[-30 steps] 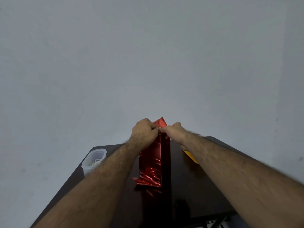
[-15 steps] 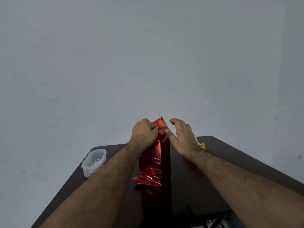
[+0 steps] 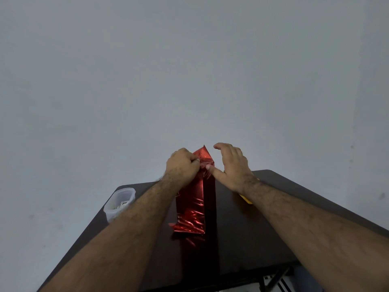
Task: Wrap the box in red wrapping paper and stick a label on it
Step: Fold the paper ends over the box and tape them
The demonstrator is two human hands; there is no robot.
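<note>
head view: the red-wrapped box [image 3: 196, 199] stands upright mid-table [image 3: 242, 228], long axis vertical, paper tip up. my left hand [image 3: 182, 165] pinches the top fold; my right hand [image 3: 231, 167] lies open, thumb touching it. the clear tub [image 3: 120, 204] at left holds small pale bits.

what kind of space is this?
Probably a plain indoor room with a makeshift craft station: bare grey wall, dark table, clear plastic tub of small bits, and a box in red wrapping paper.
</note>
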